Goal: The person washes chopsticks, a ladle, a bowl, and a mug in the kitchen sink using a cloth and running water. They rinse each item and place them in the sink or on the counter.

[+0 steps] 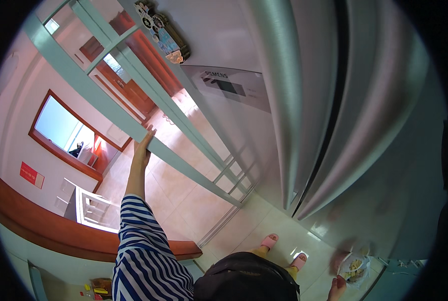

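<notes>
My left arm, in a striped sleeve, reaches forward, and my left hand point(144, 146) grips the edge of a pale green framed sliding door point(182, 165) with glass panes. Low at the right, my right hand point(337, 289) pinches the top of a clear plastic bag point(364, 276). Yellowish scraps show inside the bag; exactly what they are cannot be told. Part of the right hand is cut off by the lower edge of the view.
A Siemens refrigerator point(231, 86) with two long handles point(284, 113) stands close at the right. A floor track point(225, 220) runs under the door. A wooden door frame point(96, 244) curves along the left. Beyond are a white chair point(96, 205) and a wooden door point(129, 88).
</notes>
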Demonstrator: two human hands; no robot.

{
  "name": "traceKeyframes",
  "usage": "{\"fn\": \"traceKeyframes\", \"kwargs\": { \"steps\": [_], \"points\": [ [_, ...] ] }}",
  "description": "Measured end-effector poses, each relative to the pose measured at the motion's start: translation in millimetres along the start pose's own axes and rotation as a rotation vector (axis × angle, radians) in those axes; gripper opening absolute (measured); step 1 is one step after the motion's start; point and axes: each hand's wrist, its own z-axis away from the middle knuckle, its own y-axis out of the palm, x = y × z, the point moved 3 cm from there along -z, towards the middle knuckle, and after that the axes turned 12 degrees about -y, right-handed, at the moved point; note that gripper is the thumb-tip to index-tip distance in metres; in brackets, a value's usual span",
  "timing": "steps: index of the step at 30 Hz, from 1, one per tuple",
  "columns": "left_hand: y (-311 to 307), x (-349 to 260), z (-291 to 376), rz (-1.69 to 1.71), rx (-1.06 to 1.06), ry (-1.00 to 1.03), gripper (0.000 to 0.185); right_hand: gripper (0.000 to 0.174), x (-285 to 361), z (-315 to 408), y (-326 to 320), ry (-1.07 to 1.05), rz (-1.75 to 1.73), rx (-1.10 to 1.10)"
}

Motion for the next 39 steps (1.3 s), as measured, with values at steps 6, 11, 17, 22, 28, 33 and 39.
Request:
{"fn": "traceKeyframes", "kwargs": {
  "steps": [6,11,17,22,28,33,39],
  "points": [
    [-15,-3,15,-0.199,-0.293,0.119,0.039,0.024,-28,-10,18,-0.062,-0.078,-0.044],
    [-30,-2,31,-0.248,-0.421,0.158,0.034,0.024,-11,-3,12,-0.025,-0.116,-0.053],
    [-52,-11,51,-0.265,-0.350,0.050,0.028,0.031,-1,5,-17,0.010,0.145,0.095],
    [-63,-14,57,-0.221,-0.134,-0.059,0.052,0.022,-14,-37,-16,-0.099,-0.059,0.007],
    [-87,-10,50,0.506,0.472,-0.084,0.063,0.020,14,-64,0,-0.245,-0.045,-0.010],
    [-79,-15,-40,0.113,0.581,-0.113,0.050,0.022,49,-66,-1,-0.111,-0.021,-0.083],
    [-21,-31,-70,-0.058,0.824,-0.162,0.067,0.022,36,-49,-22,-0.012,0.090,-0.108]
  ]
}}
